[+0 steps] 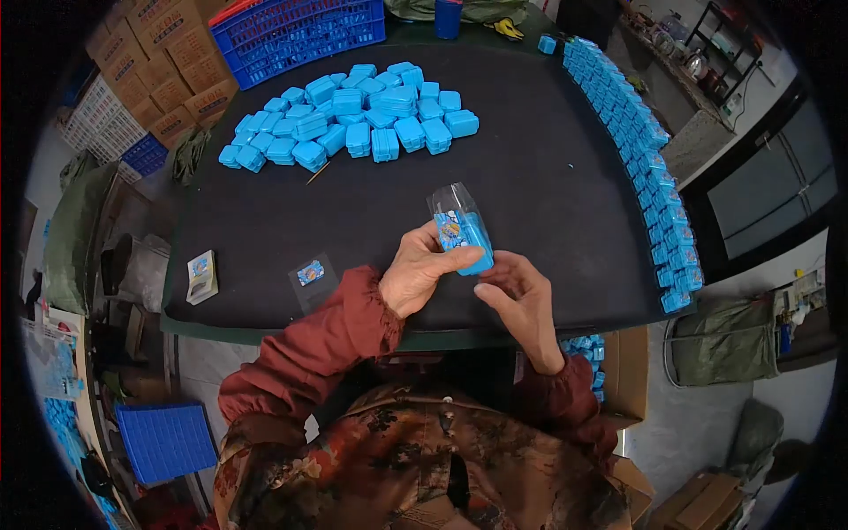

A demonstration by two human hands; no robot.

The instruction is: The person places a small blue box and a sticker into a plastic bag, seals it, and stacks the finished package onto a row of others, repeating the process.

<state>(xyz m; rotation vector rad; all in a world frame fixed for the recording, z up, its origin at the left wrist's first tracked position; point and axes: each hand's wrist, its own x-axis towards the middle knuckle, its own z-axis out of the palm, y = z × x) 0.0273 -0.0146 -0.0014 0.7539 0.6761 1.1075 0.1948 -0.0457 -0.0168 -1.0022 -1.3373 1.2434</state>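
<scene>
My left hand (415, 268) is closed around a small blue case (477, 238) inside a clear plastic bag (451, 196), whose loose end points away from me. A printed card (449, 231) shows against the case in the bag. Just right of the case's lower end is my right hand (521, 299), thumb and fingers apart, fingertips right at the corner. Left of my left forearm, another clear bag with a printed card (311, 272) lies flat on the dark table. Farther left stands a small stack of printed cards (202, 276).
A heap of blue cases (353, 115) covers the table's far left part. Bagged cases form a long row (632, 141) along the right edge. A blue crate (300, 40) stands at the back. Below the table's front right, an open carton (624, 371) holds more blue cases.
</scene>
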